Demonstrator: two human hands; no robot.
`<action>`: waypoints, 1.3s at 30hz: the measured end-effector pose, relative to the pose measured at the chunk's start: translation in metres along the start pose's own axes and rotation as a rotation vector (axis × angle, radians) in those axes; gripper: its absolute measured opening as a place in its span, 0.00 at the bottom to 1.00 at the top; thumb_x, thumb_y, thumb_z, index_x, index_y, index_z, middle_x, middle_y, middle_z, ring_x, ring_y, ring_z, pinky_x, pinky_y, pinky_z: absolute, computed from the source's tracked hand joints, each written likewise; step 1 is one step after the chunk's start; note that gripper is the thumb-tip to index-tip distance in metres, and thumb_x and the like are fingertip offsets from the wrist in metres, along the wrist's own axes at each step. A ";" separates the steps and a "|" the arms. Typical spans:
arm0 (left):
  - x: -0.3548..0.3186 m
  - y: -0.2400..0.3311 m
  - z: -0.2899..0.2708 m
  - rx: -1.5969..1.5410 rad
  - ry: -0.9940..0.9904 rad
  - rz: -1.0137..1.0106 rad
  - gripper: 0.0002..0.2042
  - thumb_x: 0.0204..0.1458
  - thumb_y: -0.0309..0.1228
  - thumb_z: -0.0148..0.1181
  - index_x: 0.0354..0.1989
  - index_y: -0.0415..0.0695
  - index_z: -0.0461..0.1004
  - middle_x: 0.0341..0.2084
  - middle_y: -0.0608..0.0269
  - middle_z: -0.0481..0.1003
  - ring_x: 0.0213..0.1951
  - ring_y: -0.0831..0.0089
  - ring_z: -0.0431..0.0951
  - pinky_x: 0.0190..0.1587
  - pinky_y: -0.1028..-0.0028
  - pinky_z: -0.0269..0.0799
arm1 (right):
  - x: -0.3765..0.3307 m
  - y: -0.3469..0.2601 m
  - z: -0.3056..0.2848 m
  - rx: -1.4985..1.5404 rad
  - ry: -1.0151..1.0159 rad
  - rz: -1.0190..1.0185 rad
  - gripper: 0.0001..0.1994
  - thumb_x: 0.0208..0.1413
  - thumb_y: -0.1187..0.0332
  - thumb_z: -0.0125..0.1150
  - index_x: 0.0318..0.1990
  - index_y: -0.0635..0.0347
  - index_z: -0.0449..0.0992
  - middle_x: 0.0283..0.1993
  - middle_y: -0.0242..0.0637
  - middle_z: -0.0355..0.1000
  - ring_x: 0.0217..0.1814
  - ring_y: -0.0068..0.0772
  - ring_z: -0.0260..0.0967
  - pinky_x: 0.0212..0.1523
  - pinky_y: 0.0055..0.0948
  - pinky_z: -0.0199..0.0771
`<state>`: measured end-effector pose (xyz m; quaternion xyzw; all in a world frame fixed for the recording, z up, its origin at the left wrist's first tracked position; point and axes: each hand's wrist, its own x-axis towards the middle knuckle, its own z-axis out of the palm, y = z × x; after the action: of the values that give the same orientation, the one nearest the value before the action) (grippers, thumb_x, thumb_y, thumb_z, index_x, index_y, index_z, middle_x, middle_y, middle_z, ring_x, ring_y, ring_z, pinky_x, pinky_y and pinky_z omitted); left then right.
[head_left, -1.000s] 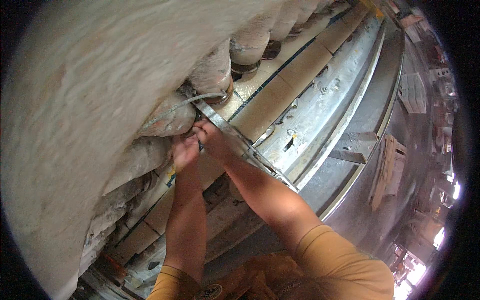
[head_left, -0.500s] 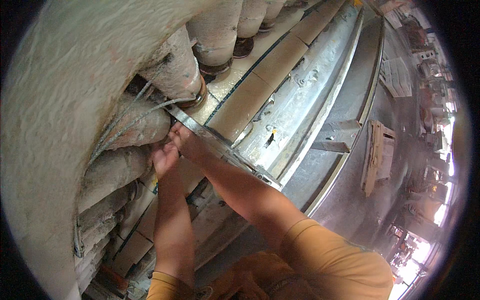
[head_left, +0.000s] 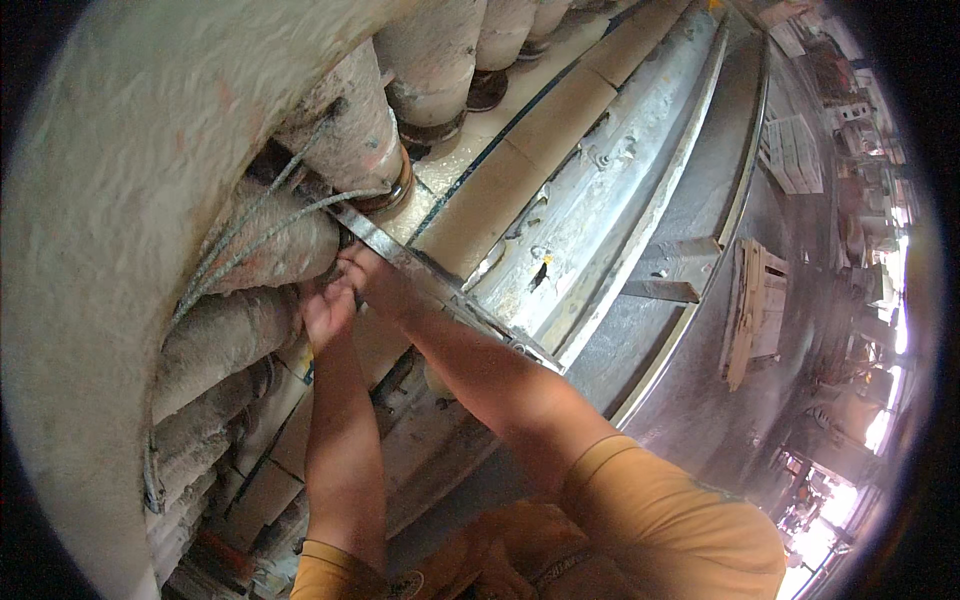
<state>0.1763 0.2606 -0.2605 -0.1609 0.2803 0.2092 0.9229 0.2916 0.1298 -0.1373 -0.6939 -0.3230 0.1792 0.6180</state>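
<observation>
Beneath the rough pale wall (head_left: 100,250): a person in a mustard shirt (head_left: 660,490) reaches in low beside a row of crusted cylinders (head_left: 345,145).
Left hand (head_left: 328,310) and right hand (head_left: 362,272): close together, the right slightly higher, fingers curled and partly hidden; whether they clamp on anything cannot be told.
Metal bar (head_left: 375,235): it lies just beyond the right hand, on its upper-right side; whether the two touch cannot be made out.
Bar's long axis: a slant from the cylinders at upper left down toward lower right, the right forearm running below it, almost in parallel.
Nearer arm: the right; the left hand sits farther from the bar, its forearm rising steeply from below.
Cable (head_left: 310,209): grey strands loop across the cylinders, one ending near the bar's upper end.
Tiles (head_left: 510,170) and metal ledge (head_left: 600,200): tan and worn grey bands stretch toward the upper right.
Shirt front: a round emblem (head_left: 408,583) and faint print show, too dim to read; no brand is legible.
</observation>
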 end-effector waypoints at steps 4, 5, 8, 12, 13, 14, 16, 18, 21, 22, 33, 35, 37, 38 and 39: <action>-0.019 -0.054 0.043 0.081 0.003 0.137 0.21 0.52 0.34 0.61 0.52 0.39 0.68 0.46 0.57 0.73 0.42 0.66 0.72 0.31 0.79 0.71 | -0.003 0.003 -0.013 -0.085 0.035 -0.056 0.08 0.54 0.68 0.58 0.35 0.64 0.72 0.35 0.46 0.72 0.39 0.47 0.71 0.43 0.39 0.71; -0.032 -0.074 0.067 0.125 0.003 0.221 0.21 0.51 0.34 0.62 0.52 0.39 0.68 0.46 0.58 0.73 0.41 0.67 0.72 0.31 0.79 0.71 | -0.002 0.002 -0.013 -0.053 0.029 0.006 0.08 0.54 0.67 0.58 0.35 0.64 0.72 0.35 0.46 0.72 0.39 0.47 0.71 0.43 0.40 0.71; -0.024 -0.049 0.046 0.117 -0.050 0.252 0.22 0.51 0.34 0.63 0.52 0.39 0.67 0.48 0.58 0.72 0.40 0.66 0.73 0.31 0.79 0.71 | 0.001 -0.003 -0.006 0.001 -0.009 0.127 0.08 0.55 0.67 0.58 0.34 0.64 0.72 0.35 0.46 0.72 0.39 0.48 0.71 0.43 0.40 0.71; -0.019 -0.026 0.036 0.025 -0.099 -0.187 0.20 0.50 0.32 0.63 0.51 0.40 0.69 0.48 0.58 0.73 0.41 0.65 0.74 0.34 0.76 0.73 | -0.004 -0.007 -0.005 0.001 0.092 0.145 0.09 0.54 0.67 0.59 0.35 0.65 0.73 0.34 0.46 0.72 0.38 0.48 0.71 0.42 0.40 0.71; -0.010 -0.012 0.020 0.015 -0.081 -0.139 0.19 0.50 0.31 0.63 0.50 0.40 0.69 0.48 0.58 0.74 0.41 0.66 0.74 0.36 0.75 0.73 | -0.004 -0.012 -0.001 0.030 0.139 0.142 0.08 0.54 0.68 0.59 0.35 0.65 0.73 0.34 0.46 0.72 0.38 0.49 0.71 0.42 0.39 0.71; -0.002 -0.006 0.009 0.000 -0.062 -0.094 0.19 0.51 0.31 0.62 0.50 0.40 0.70 0.47 0.58 0.74 0.41 0.66 0.74 0.37 0.73 0.73 | -0.003 -0.010 -0.001 -0.037 0.122 0.075 0.08 0.54 0.68 0.59 0.35 0.65 0.73 0.34 0.46 0.72 0.38 0.48 0.71 0.43 0.39 0.71; 0.008 0.001 0.000 -0.033 -0.025 0.012 0.17 0.52 0.30 0.61 0.49 0.40 0.71 0.46 0.58 0.74 0.42 0.66 0.74 0.39 0.71 0.73 | 0.000 -0.005 0.000 -0.105 0.084 -0.007 0.09 0.53 0.68 0.59 0.35 0.65 0.73 0.34 0.46 0.73 0.38 0.48 0.72 0.43 0.38 0.71; 0.007 0.001 -0.001 -0.046 0.004 0.043 0.16 0.52 0.30 0.60 0.49 0.40 0.71 0.46 0.57 0.75 0.44 0.65 0.73 0.41 0.70 0.73 | 0.000 -0.002 0.001 -0.041 0.065 0.018 0.09 0.53 0.67 0.59 0.36 0.65 0.73 0.34 0.46 0.73 0.39 0.48 0.72 0.43 0.38 0.72; -0.009 -0.019 0.023 -0.061 -0.025 -0.068 0.16 0.53 0.29 0.59 0.50 0.39 0.70 0.46 0.57 0.74 0.46 0.64 0.72 0.42 0.68 0.72 | -0.002 0.003 -0.005 0.034 0.040 0.156 0.09 0.53 0.67 0.59 0.36 0.64 0.73 0.34 0.46 0.73 0.39 0.47 0.72 0.43 0.38 0.72; -0.011 -0.018 0.022 -0.081 -0.077 -0.110 0.16 0.53 0.29 0.58 0.50 0.39 0.71 0.47 0.57 0.74 0.46 0.63 0.71 0.42 0.68 0.72 | -0.001 0.000 -0.004 0.047 0.019 0.200 0.09 0.53 0.67 0.59 0.36 0.64 0.73 0.34 0.46 0.73 0.39 0.47 0.72 0.43 0.38 0.72; -0.016 -0.012 0.025 -0.134 -0.002 -0.167 0.18 0.53 0.28 0.56 0.53 0.39 0.66 0.49 0.54 0.66 0.47 0.61 0.65 0.45 0.67 0.67 | -0.001 -0.007 0.000 0.092 0.035 0.103 0.07 0.55 0.67 0.57 0.34 0.63 0.72 0.34 0.44 0.72 0.39 0.46 0.71 0.43 0.39 0.71; -0.043 -0.048 0.063 -0.389 -0.141 -0.577 0.18 0.54 0.29 0.56 0.53 0.38 0.66 0.52 0.52 0.65 0.50 0.60 0.64 0.46 0.66 0.66 | -0.001 -0.011 -0.009 0.055 0.022 0.174 0.07 0.54 0.67 0.57 0.34 0.62 0.72 0.34 0.45 0.72 0.39 0.47 0.71 0.42 0.40 0.71; -0.043 -0.042 0.065 -0.238 -0.150 -0.490 0.19 0.55 0.31 0.56 0.54 0.37 0.66 0.54 0.50 0.65 0.51 0.59 0.63 0.47 0.65 0.66 | 0.000 -0.012 -0.012 0.034 -0.023 0.165 0.08 0.54 0.67 0.57 0.35 0.62 0.72 0.34 0.46 0.72 0.38 0.48 0.71 0.42 0.40 0.70; -0.039 -0.041 0.064 -0.206 -0.135 -0.448 0.19 0.55 0.32 0.56 0.54 0.37 0.66 0.54 0.50 0.65 0.51 0.58 0.63 0.47 0.65 0.66 | 0.001 -0.005 -0.011 -0.006 -0.027 0.122 0.09 0.54 0.66 0.57 0.37 0.62 0.71 0.34 0.46 0.71 0.39 0.49 0.71 0.42 0.40 0.70; -0.036 -0.040 0.062 -0.172 -0.117 -0.409 0.20 0.56 0.33 0.55 0.54 0.36 0.66 0.55 0.50 0.64 0.52 0.57 0.63 0.47 0.64 0.66 | 0.000 0.003 -0.011 -0.046 -0.027 0.081 0.09 0.54 0.66 0.58 0.38 0.62 0.71 0.34 0.47 0.71 0.39 0.49 0.71 0.42 0.40 0.70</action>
<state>0.1960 0.2415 -0.1827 -0.2799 0.1690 0.0499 0.9437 0.2990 0.1219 -0.1380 -0.7179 -0.3070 0.2059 0.5898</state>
